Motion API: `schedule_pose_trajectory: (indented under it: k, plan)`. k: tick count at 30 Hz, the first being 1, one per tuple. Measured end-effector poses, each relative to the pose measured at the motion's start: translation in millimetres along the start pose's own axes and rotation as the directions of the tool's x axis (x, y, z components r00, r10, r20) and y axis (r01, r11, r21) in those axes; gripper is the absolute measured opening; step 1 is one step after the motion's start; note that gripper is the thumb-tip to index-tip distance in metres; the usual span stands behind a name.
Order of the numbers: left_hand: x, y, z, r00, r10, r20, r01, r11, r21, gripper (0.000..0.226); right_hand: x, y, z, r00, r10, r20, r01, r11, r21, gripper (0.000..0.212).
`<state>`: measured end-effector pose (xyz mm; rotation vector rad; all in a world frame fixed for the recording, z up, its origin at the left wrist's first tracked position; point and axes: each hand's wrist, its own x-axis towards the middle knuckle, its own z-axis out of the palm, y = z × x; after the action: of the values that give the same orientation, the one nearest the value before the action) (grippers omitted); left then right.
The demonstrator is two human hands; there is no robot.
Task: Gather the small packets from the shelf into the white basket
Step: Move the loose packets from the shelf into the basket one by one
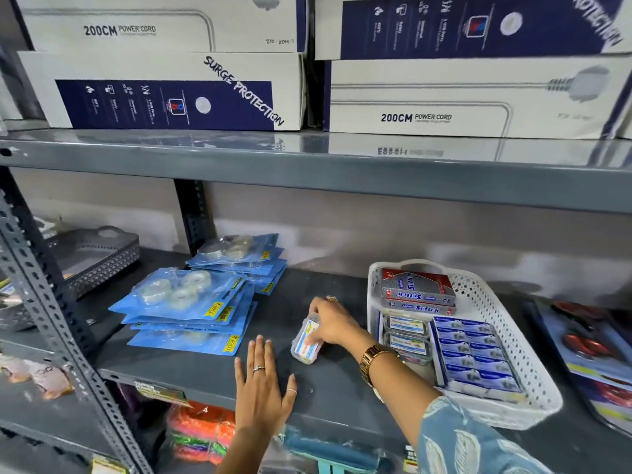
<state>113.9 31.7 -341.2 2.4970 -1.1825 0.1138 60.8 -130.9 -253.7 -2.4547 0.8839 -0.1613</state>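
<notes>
One small clear packet [306,342] with a white and blue label lies on the dark grey shelf [321,395]. My right hand [330,323] reaches in from the right and is closed on that packet. Flat on the shelf, to the left of the packet, my left hand [263,381] rests with fingers spread and holds nothing. The white basket [506,323] stands on the shelf to the right. It holds red and silver boxes at the back, several small clear packets [407,335] and blue and white boxes at the front.
Two piles of blue tape packs [186,302] lie on the shelf to the left. A grey perforated tray [95,258] stands at the far left. Large power cord cartons [178,90] fill the shelf above. A slotted metal upright [61,319] crosses the left foreground.
</notes>
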Motion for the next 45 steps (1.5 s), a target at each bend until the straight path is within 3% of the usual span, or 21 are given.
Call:
schedule_pose_trajectory:
  k: [3,5,9,10,13,17,20,23,28,31,34,40,45]
  plan:
    - [-2,3,-2,0.999,-0.028,-0.017,0.028,0.999,-0.025,0.095,-13,7,-11,0.989,0.076,-0.130,-0.060,0.990,0.125,0.025]
    - [-3,5,-3,0.999,-0.048,-0.007,0.048,0.999,-0.009,0.089,-23,13,-20,0.965,0.172,-0.196,-0.113,0.953,0.280,0.026]
    - [-6,14,-6,0.999,-0.048,0.005,0.048,0.999,-0.017,0.074,-43,33,-45,0.901,0.363,-0.239,-0.130,0.750,0.649,0.022]
    - [-9,19,-8,0.999,-0.040,0.005,0.040,0.999,-0.014,0.073,-52,40,-53,0.884,0.401,-0.239,-0.128,0.700,0.702,0.013]
    - [-14,36,-15,1.000,-0.013,0.003,0.013,0.999,-0.033,0.070,-75,66,-72,0.826,0.530,-0.193,-0.179,0.572,0.801,0.024]
    - [-17,62,-21,1.000,0.029,-0.005,-0.030,0.995,-0.092,0.067,-107,98,-80,0.748,0.660,-0.071,-0.303,0.434,0.848,0.017]
    - [-17,79,-25,0.998,0.058,-0.035,-0.062,0.991,-0.117,0.064,-123,108,-76,0.728,0.685,-0.036,-0.365,0.432,0.825,0.020]
    - [-17,93,-30,0.994,0.073,-0.076,-0.083,0.987,-0.137,0.062,-128,109,-71,0.727,0.686,-0.043,-0.440,0.512,0.738,0.028]
    - [-12,102,-38,0.983,0.130,-0.130,-0.149,0.977,-0.150,0.058,-125,103,-66,0.754,0.639,-0.154,-0.532,0.731,0.427,0.021]
    - [-9,106,-40,0.978,0.143,-0.153,-0.169,0.970,-0.174,0.055,-123,98,-65,0.778,0.602,-0.182,-0.550,0.791,0.267,0.016]
    - [-2,112,-39,0.976,0.165,-0.145,-0.193,0.959,-0.206,0.052,-120,98,-60,0.802,0.543,-0.250,-0.541,0.837,0.081,0.029]
    - [16,133,-38,0.934,0.357,-0.026,-0.349,0.894,-0.282,0.051,-119,114,-73,0.853,0.439,-0.282,-0.459,0.888,-0.007,0.019]
    - [35,161,-45,0.854,0.462,0.238,-0.393,0.874,-0.286,0.040,-137,148,-103,0.899,0.430,-0.081,-0.435,0.897,-0.072,0.052]
